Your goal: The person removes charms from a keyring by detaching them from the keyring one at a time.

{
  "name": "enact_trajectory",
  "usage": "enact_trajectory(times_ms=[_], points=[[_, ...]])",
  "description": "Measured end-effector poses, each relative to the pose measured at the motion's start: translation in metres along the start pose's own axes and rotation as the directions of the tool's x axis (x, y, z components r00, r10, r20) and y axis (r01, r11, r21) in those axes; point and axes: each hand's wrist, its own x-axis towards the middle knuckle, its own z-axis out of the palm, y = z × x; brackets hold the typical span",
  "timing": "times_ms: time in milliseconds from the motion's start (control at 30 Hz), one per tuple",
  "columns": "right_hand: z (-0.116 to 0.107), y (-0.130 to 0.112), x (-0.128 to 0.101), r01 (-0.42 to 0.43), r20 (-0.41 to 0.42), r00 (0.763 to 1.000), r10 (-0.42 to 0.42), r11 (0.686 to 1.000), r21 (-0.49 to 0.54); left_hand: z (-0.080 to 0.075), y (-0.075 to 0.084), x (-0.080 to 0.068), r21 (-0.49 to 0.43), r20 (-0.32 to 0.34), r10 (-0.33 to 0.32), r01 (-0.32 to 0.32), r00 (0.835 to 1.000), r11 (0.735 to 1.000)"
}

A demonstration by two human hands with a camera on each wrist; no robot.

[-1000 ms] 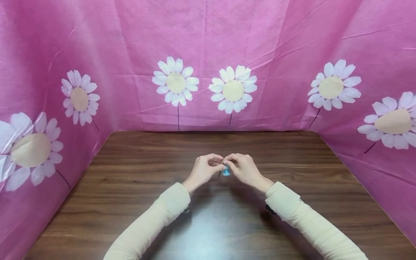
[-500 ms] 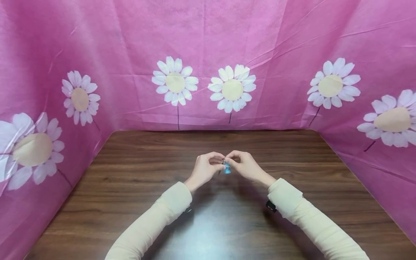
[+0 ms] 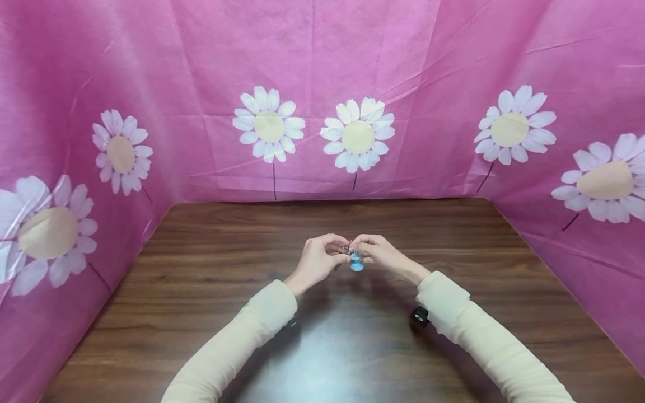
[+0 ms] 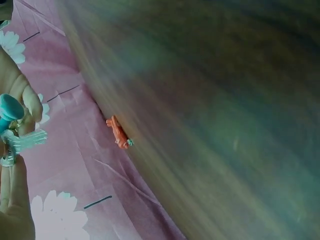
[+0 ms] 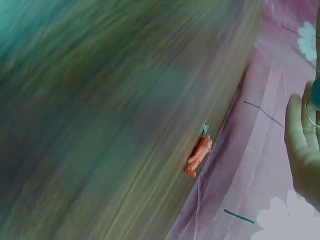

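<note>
My left hand (image 3: 316, 262) and right hand (image 3: 387, 256) meet above the middle of the table. The left thumb and forefinger pinch a small metal key ring (image 3: 346, 249). On its other side, the right fingertips pinch the top of a keychain whose light-blue charm (image 3: 356, 262) hangs below them. In the left wrist view, the blue charm (image 4: 11, 107) sits beside a toothed metal piece like a key blade (image 4: 31, 140), between the two hands. A thin loop (image 5: 309, 114) shows by the right fingers in the right wrist view. Fingers partly hide how the pieces join.
Both wrist views show an orange figure (image 4: 118, 132) with a small metal clasp, lying near the far table edge; it cannot be made out in the head view. A pink curtain with daisies (image 3: 312, 50) surrounds the brown wooden table (image 3: 227, 240).
The right hand has turned and shifted slightly right. The blue charm has swung a little right and shows more fully below the fingers. The left hand has barely moved.
</note>
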Motion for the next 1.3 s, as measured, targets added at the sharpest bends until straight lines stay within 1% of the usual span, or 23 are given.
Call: enact_trajectory(times_ms=[100, 133, 200, 267, 333, 367, 433, 467, 500, 533, 600, 633, 700, 733, 767, 833, 967, 1000, 1067, 1167, 1300], points=[[-0.002, -0.002, 0.001, -0.051, 0.035, 0.998, 0.049, 0.996, 0.069, -0.002, 0.003, 0.0, -0.013, -0.004, -0.015, 0.015, 1.0, 1.0], [-0.003, -0.002, 0.002, -0.055, 0.046, 0.998, 0.052, 0.995, 0.082, -0.003, 0.004, 0.0, -0.025, -0.004, -0.021, 0.021, 1.0, 0.999], [-0.004, -0.003, 0.001, -0.049, 0.045, 0.998, 0.046, 0.996, 0.077, -0.003, 0.004, 0.0, -0.05, 0.002, -0.037, 0.037, 0.999, 0.998], [-0.004, -0.003, 0.0, -0.027, 0.037, 0.999, 0.025, 0.998, 0.048, -0.003, 0.002, 0.0, -0.081, 0.008, -0.051, 0.051, 0.999, 0.995], [-0.003, -0.004, 0.0, 0.019, 0.019, 1.0, -0.018, 1.0, -0.01, -0.003, 0.0, 0.0, -0.102, 0.007, -0.063, 0.063, 0.998, 0.993], [-0.003, -0.004, -0.001, 0.048, 0.011, 0.999, -0.047, 0.997, -0.055, -0.003, -0.001, 0.0, -0.11, 0.004, -0.067, 0.067, 0.998, 0.992], [-0.002, -0.006, -0.001, 0.105, -0.004, 0.994, -0.107, 0.981, -0.164, -0.002, -0.003, 0.0, -0.125, -0.004, -0.083, 0.082, 0.997, 0.989], [-0.002, -0.007, -0.001, 0.127, -0.013, 0.991, -0.134, 0.967, -0.219, -0.002, -0.003, 0.001, -0.128, -0.008, -0.092, 0.091, 0.996, 0.988], [-0.002, -0.009, -0.001, 0.157, -0.023, 0.985, -0.171, 0.943, -0.292, -0.002, -0.003, 0.001, -0.133, -0.011, -0.101, 0.099, 0.995, 0.986], [-0.001, -0.011, -0.001, 0.181, -0.033, 0.978, -0.208, 0.91, -0.372, -0.003, -0.004, 0.001, -0.14, -0.013, -0.105, 0.103, 0.994, 0.985], [0.001, -0.014, -0.001, 0.22, -0.048, 0.957, -0.286, 0.826, -0.519, -0.002, -0.004, 0.002, -0.16, -0.01, -0.119, 0.116, 0.993, 0.98], [0.001, -0.016, -0.002, 0.234, -0.054, 0.945, -0.322, 0.785, -0.574, -0.003, -0.003, 0.002, -0.173, -0.005, -0.127, 0.124, 0.992, 0.977], [0.003, -0.018, -0.002, 0.256, -0.067, 0.915, -0.397, 0.702, -0.665, -0.003, -0.001, 0.002, -0.197, 0.012, -0.137, 0.136, 0.991, 0.971], [0.004, -0.018, -0.003, 0.265, -0.07, 0.902, -0.425, 0.676, -0.688, -0.003, 0.001, 0.001, -0.21, 0.023, -0.137, 0.139, 0.99, 0.968], [0.005, -0.018, -0.003, 0.274, -0.072, 0.892, -0.446, 0.661, -0.698, -0.003, 0.005, 0.0, -0.221, 0.035, -0.138, 0.142, 0.99, 0.965], [0.004, -0.017, -0.005, 0.286, -0.077, 0.878, -0.472, 0.648, -0.706, -0.005, 0.012, -0.001, -0.234, 0.063, -0.148, 0.159, 0.987, 0.959], [0.003, -0.014, -0.006, 0.305, -0.067, 0.863, -0.502, 0.621, -0.722, -0.008, 0.027, -0.004, -0.228, 0.099, -0.165, 0.183, 0.981, 0.956], [0.003, -0.013, -0.007, 0.309, -0.062, 0.859, -0.508, 0.612, -0.728, -0.008, 0.029, -0.004, -0.221, 0.105, -0.175, 0.195, 0.979, 0.956], [0.003, -0.013, -0.008, 0.319, -0.052, 0.853, -0.52, 0.596, -0.737, -0.008, 0.032, -0.004, -0.202, 0.108, -0.177, 0.196, 0.978, 0.959], [0.002, -0.013, -0.008, 0.322, -0.039, 0.856, -0.515, 0.591, -0.739, -0.008, 0.034, -0.005, -0.172, 0.102, -0.163, 0.179, 0.981, 0.969], [0.002, -0.013, -0.01, 0.313, -0.023, 0.874, -0.485, 0.599, -0.737, -0.006, 0.034, -0.005, -0.151, 0.093, -0.148, 0.161, 0.985, 0.975]])
